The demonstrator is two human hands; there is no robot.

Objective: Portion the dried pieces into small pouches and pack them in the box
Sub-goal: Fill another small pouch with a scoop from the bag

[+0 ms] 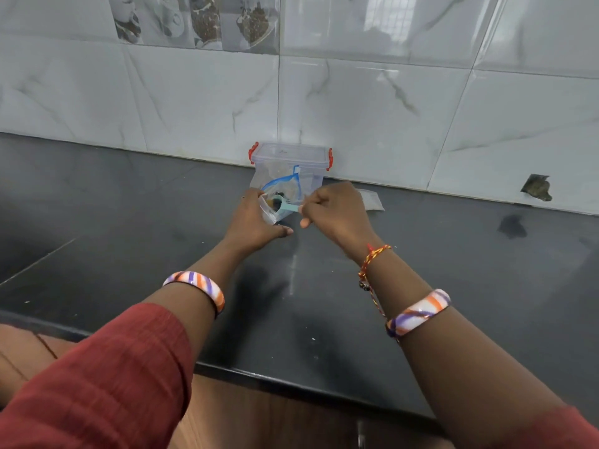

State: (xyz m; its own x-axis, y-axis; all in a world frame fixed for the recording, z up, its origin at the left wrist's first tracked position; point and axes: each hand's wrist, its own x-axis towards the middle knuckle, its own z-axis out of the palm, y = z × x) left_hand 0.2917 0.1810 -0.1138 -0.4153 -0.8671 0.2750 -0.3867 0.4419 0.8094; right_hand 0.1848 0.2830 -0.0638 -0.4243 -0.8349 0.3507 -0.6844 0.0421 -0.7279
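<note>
Clear glossy plastic pouch [272, 212] in left hand [251, 220]; pale blue plastic scoop [285, 204] pinched by right hand [337, 210]. Behind grip: transparent plastic box [290, 163] w/ red plastic clips. Underneath: dark polished stone counter [129, 205], reflective. Wall tiles [372, 108] glossy, marble-look.

This is a home kitchen: a dark polished stone counter [129, 202] fills the middle of the frame, backed by glossy marble-look wall tiles [372, 108], with decorative tiles [194, 21] picturing cups and coffee beans at upper left.
</note>
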